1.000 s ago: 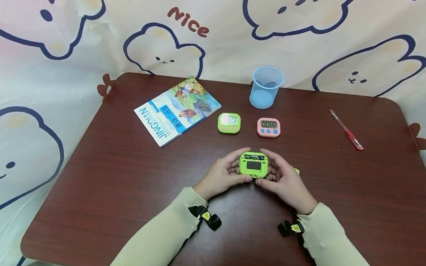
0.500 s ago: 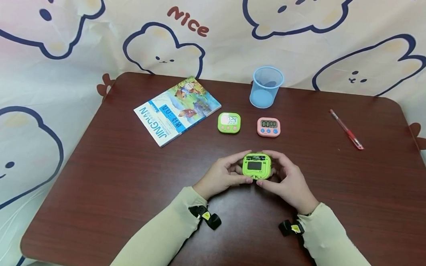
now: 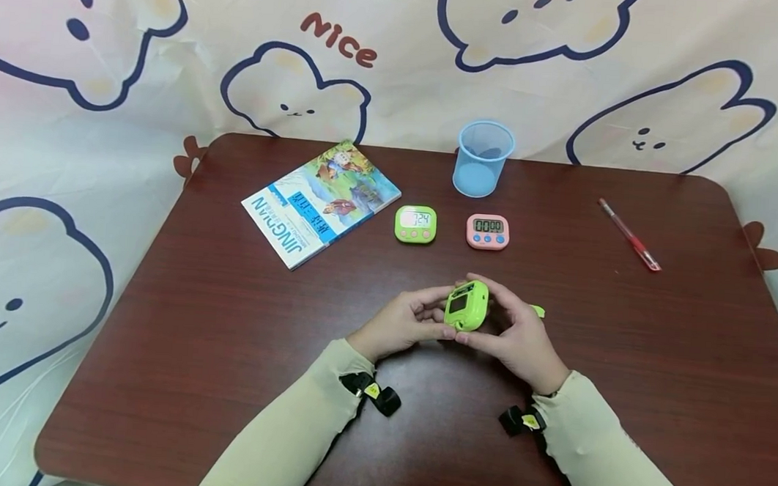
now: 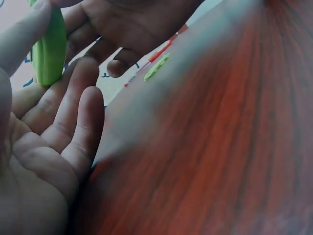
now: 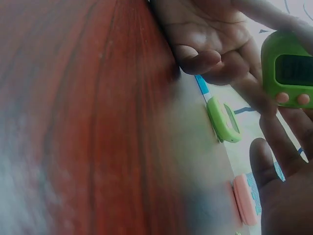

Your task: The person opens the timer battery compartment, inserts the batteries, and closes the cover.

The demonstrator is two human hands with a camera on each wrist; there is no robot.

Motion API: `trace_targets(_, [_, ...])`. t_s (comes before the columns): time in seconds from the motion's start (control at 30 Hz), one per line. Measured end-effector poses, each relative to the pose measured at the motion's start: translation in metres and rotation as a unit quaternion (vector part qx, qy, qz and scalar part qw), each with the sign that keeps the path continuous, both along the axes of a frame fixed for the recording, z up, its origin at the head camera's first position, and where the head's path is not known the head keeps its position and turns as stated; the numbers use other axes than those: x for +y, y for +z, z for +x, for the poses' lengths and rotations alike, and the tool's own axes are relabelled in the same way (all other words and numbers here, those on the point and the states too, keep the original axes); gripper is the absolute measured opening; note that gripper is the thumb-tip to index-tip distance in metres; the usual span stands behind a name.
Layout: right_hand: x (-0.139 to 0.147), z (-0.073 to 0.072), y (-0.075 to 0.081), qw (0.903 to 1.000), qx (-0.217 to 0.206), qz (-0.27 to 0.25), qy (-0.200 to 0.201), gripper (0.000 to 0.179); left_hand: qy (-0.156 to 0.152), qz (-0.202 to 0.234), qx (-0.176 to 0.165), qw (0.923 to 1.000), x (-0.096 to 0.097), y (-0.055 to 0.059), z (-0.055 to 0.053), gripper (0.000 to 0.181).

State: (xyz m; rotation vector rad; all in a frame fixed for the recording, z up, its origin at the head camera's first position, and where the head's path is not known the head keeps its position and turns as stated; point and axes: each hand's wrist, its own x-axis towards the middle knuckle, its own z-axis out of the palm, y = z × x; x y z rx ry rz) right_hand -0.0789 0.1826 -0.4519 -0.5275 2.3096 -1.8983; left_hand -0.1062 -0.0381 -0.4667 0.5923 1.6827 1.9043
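Between both hands is a green digital timer (image 3: 467, 306), raised above the dark wooden table. In the head view its back, with a dark recess, faces the head at an angle. The right wrist view shows its front, with a dark screen and pink buttons. My left hand (image 3: 403, 319) pinches it at the left with thumb and fingers. From the other side my right hand (image 3: 521, 338) grips it, thumb low and index finger on top. A small flat green piece (image 3: 539, 310) lies beyond the right hand, mostly hidden by it in the head view.
Behind the hands stand another green timer (image 3: 415, 224) with a lit display and a pink timer (image 3: 487, 232). A book (image 3: 321, 203) lies at the back left. A blue cup (image 3: 483, 160) stands at the table's back edge. A red pen (image 3: 630, 235) lies at the right.
The held timer has been turned between the hands, from its back facing the head squarely to an angled pose showing its side. The head view has shifted slightly.
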Motion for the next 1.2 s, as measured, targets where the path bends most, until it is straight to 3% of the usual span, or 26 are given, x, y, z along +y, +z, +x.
trace_targets(0.13, [0.000,-0.002,-0.001,0.9997,0.021,0.009,-0.006,0.078,0.043,0.007,0.073,0.9964,0.000,0.007,-0.003,0.063])
trace_targets(0.23, [-0.001,-0.003,-0.002,0.9995,0.031,0.006,0.008,0.078,0.075,0.002,0.153,0.9854,0.001,0.016,-0.004,0.066])
trace_targets(0.33, [-0.002,-0.004,-0.003,0.9992,0.030,-0.005,0.027,0.079,0.071,-0.018,0.208,0.9753,0.005,0.023,-0.003,0.065])
trace_targets(0.43, [-0.001,-0.003,-0.004,0.9990,0.028,-0.009,0.033,0.079,0.059,-0.038,0.235,0.9695,0.008,0.027,-0.002,0.064])
trace_targets(0.63, [-0.001,-0.004,-0.005,0.9994,0.020,0.002,0.028,0.085,0.079,-0.042,0.255,0.9627,0.009,0.026,-0.002,0.064])
trace_targets(0.83, [-0.004,-0.006,-0.006,0.9994,0.018,0.005,0.029,0.077,0.093,0.007,0.245,0.9651,0.008,0.026,-0.002,0.062])
trace_targets(1.0, [-0.001,-0.005,-0.005,0.9993,0.033,0.012,-0.010,0.076,0.103,0.034,0.226,0.9681,0.001,0.024,-0.005,0.063])
trace_targets(1.2, [0.004,-0.003,-0.003,0.9941,0.070,0.047,-0.069,0.077,0.102,0.024,0.206,0.9729,-0.005,0.017,-0.009,0.063])
